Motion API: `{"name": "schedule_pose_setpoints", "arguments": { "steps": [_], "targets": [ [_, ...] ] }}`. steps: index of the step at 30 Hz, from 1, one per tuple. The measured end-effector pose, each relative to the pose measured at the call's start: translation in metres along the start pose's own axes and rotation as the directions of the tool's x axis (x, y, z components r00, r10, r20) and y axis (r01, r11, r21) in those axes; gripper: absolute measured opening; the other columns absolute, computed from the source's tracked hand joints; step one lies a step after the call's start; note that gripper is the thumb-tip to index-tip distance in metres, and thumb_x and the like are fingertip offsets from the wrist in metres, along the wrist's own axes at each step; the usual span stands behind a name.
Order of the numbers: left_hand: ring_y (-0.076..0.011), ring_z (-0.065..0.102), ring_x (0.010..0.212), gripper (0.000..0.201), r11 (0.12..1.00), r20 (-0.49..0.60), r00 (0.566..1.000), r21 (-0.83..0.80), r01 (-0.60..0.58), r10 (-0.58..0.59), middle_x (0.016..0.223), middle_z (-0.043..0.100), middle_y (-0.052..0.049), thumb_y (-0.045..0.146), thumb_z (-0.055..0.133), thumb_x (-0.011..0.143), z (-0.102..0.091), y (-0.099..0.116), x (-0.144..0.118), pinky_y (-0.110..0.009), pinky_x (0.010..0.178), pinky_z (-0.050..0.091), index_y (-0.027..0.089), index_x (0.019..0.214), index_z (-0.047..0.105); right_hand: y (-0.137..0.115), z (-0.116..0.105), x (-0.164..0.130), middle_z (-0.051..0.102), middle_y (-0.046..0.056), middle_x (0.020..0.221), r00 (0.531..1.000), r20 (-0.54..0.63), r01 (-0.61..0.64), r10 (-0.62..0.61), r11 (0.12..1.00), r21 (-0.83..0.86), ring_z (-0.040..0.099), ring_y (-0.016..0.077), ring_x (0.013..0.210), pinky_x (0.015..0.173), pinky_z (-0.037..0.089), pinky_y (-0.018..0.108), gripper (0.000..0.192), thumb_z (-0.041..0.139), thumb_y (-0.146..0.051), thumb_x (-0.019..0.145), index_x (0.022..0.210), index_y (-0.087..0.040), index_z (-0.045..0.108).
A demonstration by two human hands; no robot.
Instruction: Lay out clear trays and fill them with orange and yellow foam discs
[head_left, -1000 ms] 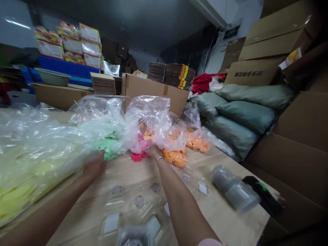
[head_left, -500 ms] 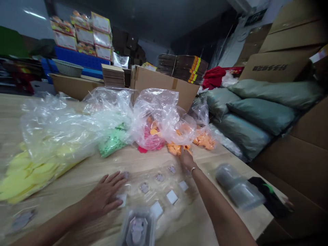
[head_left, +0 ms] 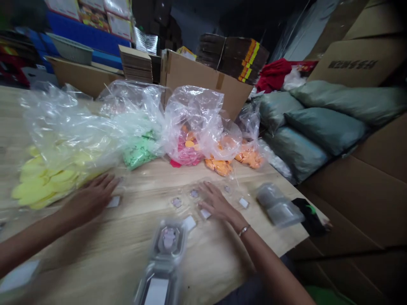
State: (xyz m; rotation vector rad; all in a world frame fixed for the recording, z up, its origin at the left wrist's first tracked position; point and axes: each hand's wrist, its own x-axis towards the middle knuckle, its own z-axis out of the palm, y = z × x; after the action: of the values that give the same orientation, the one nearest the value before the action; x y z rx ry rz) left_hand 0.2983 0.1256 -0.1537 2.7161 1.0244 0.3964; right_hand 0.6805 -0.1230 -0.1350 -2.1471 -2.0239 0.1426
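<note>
Head view: both hands flat on wooden table, small clear packets beneath

I note the wooden table (head_left: 140, 254) carrying a row of clear bags: yellow pieces (head_left: 47, 182), green pieces (head_left: 138, 152), pink pieces (head_left: 187, 154), orange pieces (head_left: 219, 163). Behind them stands a cardboard box (head_left: 203, 80); grey-green sacks (head_left: 321, 127) lie to the right. The left hand (head_left: 90, 199) lies open, fingers spread, beside a small white square packet (head_left: 113, 201). The right hand (head_left: 216, 203) is open too, palm down on flat clear packets (head_left: 193, 194). A blurred clear blister pack (head_left: 167, 243) sits nearest me.
</note>
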Motion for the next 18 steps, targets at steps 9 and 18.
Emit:
{"name": "schedule_pose_setpoints", "arguments": {
  "steps": [9,18],
  "targets": [
    [-0.0278,0.05,0.132,0.095,0.595,0.524,0.838,-0.63,0.499,-0.149,0.152,0.04,-0.015,0.047,0.048,0.075,0.031,0.181,-0.12,-0.042,0.104,0.047,0.022,0.155,0.003,-0.081,0.037,0.062,0.042,0.013,0.152,0.979,-0.03,-0.2,0.204,0.974,0.109,0.032,0.0315,0.143,0.112,0.029,0.053,0.049,0.047,-0.046,0.097,0.142,-0.025,0.049],
    [-0.03,0.06,0.119,0.068,0.372,0.51,0.711,-0.616,0.694,-0.484,0.141,0.051,-0.016,0.052,0.036,0.084,-0.005,0.144,-0.157,-0.046,0.092,0.055,0.027,0.145,0.024,-0.158,0.039,0.121,0.045,0.014,0.148,0.966,-0.106,-0.205,0.237,0.947,0.247,0.036,0.0318,0.137,0.106,0.036,0.056,0.043,0.044,-0.045,0.098,0.133,-0.023,0.053]
  ]
}}
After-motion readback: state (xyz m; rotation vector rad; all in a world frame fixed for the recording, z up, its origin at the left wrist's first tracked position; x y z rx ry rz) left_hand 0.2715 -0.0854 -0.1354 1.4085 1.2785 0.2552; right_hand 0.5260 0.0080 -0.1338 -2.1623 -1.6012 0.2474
